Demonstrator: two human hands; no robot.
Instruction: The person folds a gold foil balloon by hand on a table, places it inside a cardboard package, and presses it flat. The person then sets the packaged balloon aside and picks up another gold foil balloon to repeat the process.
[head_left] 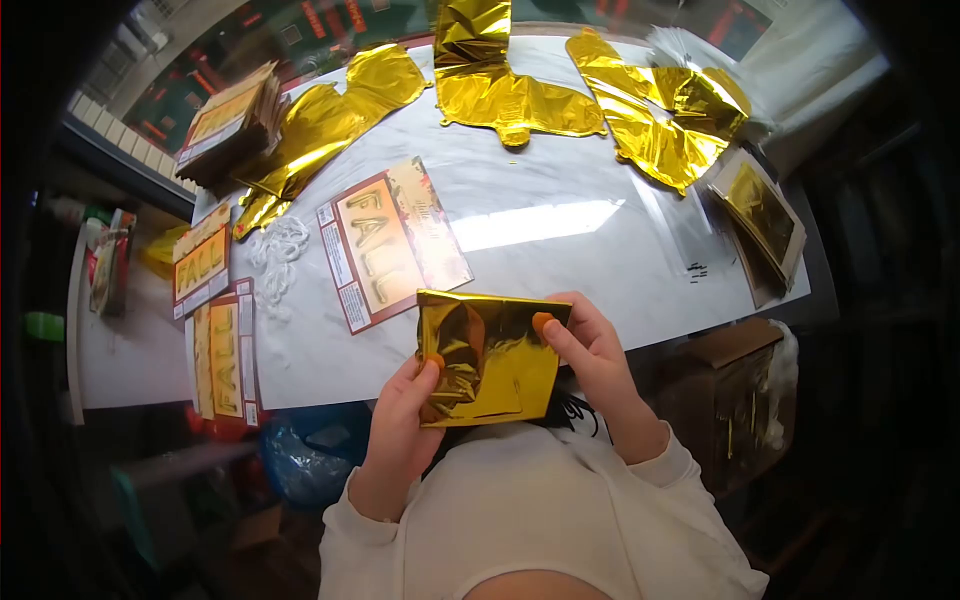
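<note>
A folded gold foil balloon [510, 365] is held up in front of my body, just off the table's near edge. My left hand [400, 415] pinches its left side, thumb on top. My right hand [600, 365] grips its upper right corner, thumb on the front. Both thumbs have orange tips, perhaps finger covers. Just beyond the folded foil lies a printed FALL card [395, 245], flat and turned at an angle. Farther off, gold foil balloons lie spread flat, one at the left [320, 130], one in the middle [515, 100] and one at the right [665, 110].
On the white marbled table [530, 180] a stack of cards [228, 125] stands far left. More FALL cards [228, 350] lie along the left edge by white string [275, 260]. A pile with folded gold foil [755, 220] sits at the right edge. A brown box [735, 400] stands below right.
</note>
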